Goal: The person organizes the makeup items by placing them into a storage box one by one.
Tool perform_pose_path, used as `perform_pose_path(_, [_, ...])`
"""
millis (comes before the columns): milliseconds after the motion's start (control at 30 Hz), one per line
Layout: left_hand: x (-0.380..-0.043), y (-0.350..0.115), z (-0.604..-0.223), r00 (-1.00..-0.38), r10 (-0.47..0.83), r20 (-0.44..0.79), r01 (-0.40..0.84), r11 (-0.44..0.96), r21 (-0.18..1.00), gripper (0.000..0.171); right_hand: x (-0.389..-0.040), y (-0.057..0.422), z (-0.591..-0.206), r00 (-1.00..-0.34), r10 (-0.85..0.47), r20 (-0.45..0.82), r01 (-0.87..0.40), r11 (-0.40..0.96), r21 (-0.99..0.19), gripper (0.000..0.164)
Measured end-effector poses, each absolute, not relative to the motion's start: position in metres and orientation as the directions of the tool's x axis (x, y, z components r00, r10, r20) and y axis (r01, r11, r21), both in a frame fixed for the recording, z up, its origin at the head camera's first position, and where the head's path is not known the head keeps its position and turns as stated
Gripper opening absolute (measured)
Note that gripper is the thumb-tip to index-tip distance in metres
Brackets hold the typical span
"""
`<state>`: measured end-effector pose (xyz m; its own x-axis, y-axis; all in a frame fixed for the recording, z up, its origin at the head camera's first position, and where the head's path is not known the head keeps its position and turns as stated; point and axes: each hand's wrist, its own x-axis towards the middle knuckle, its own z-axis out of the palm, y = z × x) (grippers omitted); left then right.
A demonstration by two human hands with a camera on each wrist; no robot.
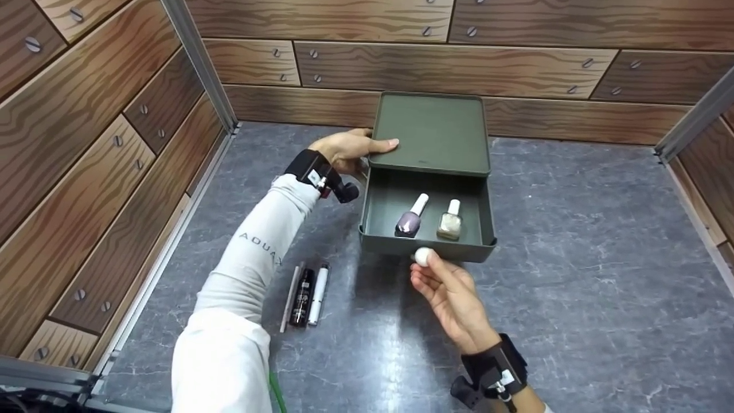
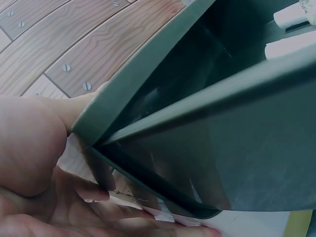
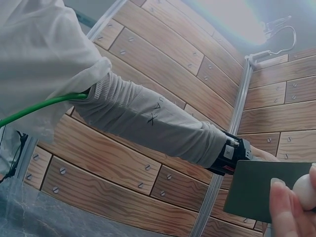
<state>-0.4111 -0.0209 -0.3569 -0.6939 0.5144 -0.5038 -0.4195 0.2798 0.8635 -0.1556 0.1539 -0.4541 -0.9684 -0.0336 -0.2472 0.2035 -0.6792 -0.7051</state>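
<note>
A dark green box (image 1: 430, 129) stands near the back wall with its drawer (image 1: 395, 248) pulled out toward me. My left hand (image 1: 348, 150) grips the box's left side, its thumb lying on the top; in the left wrist view the other fingers reach beneath the corner. The thumb and fingers of my right hand (image 1: 459, 301) pinch the round white knob (image 1: 422, 256) on the drawer front. Inside the drawer lie a purple nail polish bottle (image 1: 408, 222) and a pale glittery nail polish bottle (image 1: 449, 225), both with white caps.
Left of the drawer, a thin pale pencil (image 1: 290, 298), a black tube (image 1: 302, 298) and a white tube (image 1: 318, 295) lie side by side on the grey marbled surface (image 1: 585, 275). Wood-patterned walls (image 1: 459, 66) enclose the back and sides. A green cable (image 1: 277, 393) hangs by the left sleeve.
</note>
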Motion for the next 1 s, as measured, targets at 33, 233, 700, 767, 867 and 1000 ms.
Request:
perform_pose_path(33, [-0.411, -0.021, -0.357, -0.693, 0.517, -0.503, -0.418, 0.281, 0.864, 0.055, -0.156, 0.154, -0.454, -0.969, -0.035, -0.243, 0.201, -0.681, -0.704, 0.018])
perform_pose_path(233, [-0.411, -0.022, -0.357, -0.682, 0.535, -0.499, -0.422, 0.269, 0.866, 0.049, -0.164, 0.153, -0.453, -0.976, -0.038, -0.216, 0.181, -0.691, -0.700, 0.019])
perform_pose_path(700, [-0.410, -0.022, -0.360, -0.689, 0.540, -0.484, -0.425, 0.240, 0.873, 0.050, -0.198, 0.150, -0.448, -0.971, 0.020, -0.238, 0.154, -0.708, -0.689, 0.020])
perform_pose_path(767, [-0.410, -0.022, -0.360, -0.692, 0.538, -0.481, -0.422, 0.239, 0.874, 0.050, -0.204, 0.151, -0.447, -0.973, 0.024, -0.231, 0.145, -0.712, -0.687, 0.021])
perform_pose_path(867, [-0.410, -0.021, -0.360, -0.698, 0.531, -0.481, -0.425, 0.234, 0.874, 0.051, -0.213, 0.152, -0.447, -0.974, 0.026, -0.224, 0.138, -0.714, -0.686, 0.021])
perform_pose_path(1000, [-0.410, -0.022, -0.360, -0.699, 0.527, -0.483, -0.426, 0.235, 0.874, 0.053, -0.223, 0.154, -0.447, -0.976, 0.026, -0.217, 0.133, -0.716, -0.685, 0.022])
